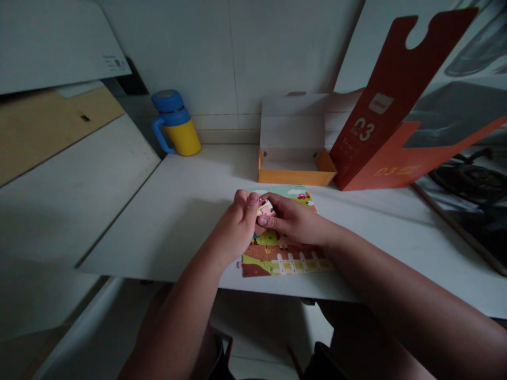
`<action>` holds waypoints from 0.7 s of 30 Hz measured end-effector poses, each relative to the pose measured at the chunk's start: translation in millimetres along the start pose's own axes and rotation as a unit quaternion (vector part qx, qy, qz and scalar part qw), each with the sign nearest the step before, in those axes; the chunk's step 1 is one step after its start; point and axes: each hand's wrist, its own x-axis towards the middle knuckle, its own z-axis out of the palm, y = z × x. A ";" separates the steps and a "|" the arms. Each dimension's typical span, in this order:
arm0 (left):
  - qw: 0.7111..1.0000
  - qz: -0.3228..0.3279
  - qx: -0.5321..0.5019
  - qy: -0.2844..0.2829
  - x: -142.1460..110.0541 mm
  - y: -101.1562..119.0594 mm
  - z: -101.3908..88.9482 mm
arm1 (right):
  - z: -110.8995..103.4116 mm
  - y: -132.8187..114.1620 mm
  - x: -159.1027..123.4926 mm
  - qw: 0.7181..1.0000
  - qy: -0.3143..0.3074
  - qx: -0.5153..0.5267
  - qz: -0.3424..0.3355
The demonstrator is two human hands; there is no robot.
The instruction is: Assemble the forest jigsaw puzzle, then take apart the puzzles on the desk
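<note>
Both hands meet over a colourful jigsaw puzzle [261, 266] that lies flat on the white table. Between them they grip puzzle pieces [266, 207], pink, white and yellow, held just above the picture. My left hand [240, 224] is closed, its thumb up against the pieces' left side. From the right, my right hand [295, 219] closes on them with thumb and fingers. How many pieces are held I cannot tell. The puzzle shows a white fence along the bottom, brown and green ground, and a small red car near the top right; its middle is hidden by the hands.
Behind the puzzle stands an open orange box [295, 177] with its lid raised against the wall. A tall red-orange carton [376, 137] marked 03 leans to its right. A yellow and blue mug [182, 134] is at the back left. Cooker-like black equipment [471, 195] sits far right.
</note>
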 end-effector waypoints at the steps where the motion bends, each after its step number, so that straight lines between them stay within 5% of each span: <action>1: 1.000 0.006 0.022 -0.004 -0.5 -0.4 1.1 | 0.9 0.3 -0.8 0.999 0.000 -0.039 0.003; 5: 0.996 0.015 0.073 -0.052 -0.2 -2.0 -7.0 | -2.7 -5.5 -2.8 0.996 -0.005 -0.087 0.003; 9: 0.980 0.037 0.188 -0.048 6.9 0.4 -32.7 | -27.8 -13.3 -5.0 0.994 0.051 -0.097 0.000; 14: 0.877 0.044 0.460 -0.129 45.9 6.7 -58.2 | -59.2 -7.5 -7.0 0.981 0.062 -0.177 0.057; 16: 0.857 0.042 0.498 -0.125 70.0 5.2 -56.5 | -61.9 -3.3 -5.9 0.965 0.023 -0.244 0.092; 21: 0.866 0.072 0.493 -0.048 106.5 -18.1 -38.6 | -59.2 -0.6 -3.5 0.952 -0.018 -0.293 0.083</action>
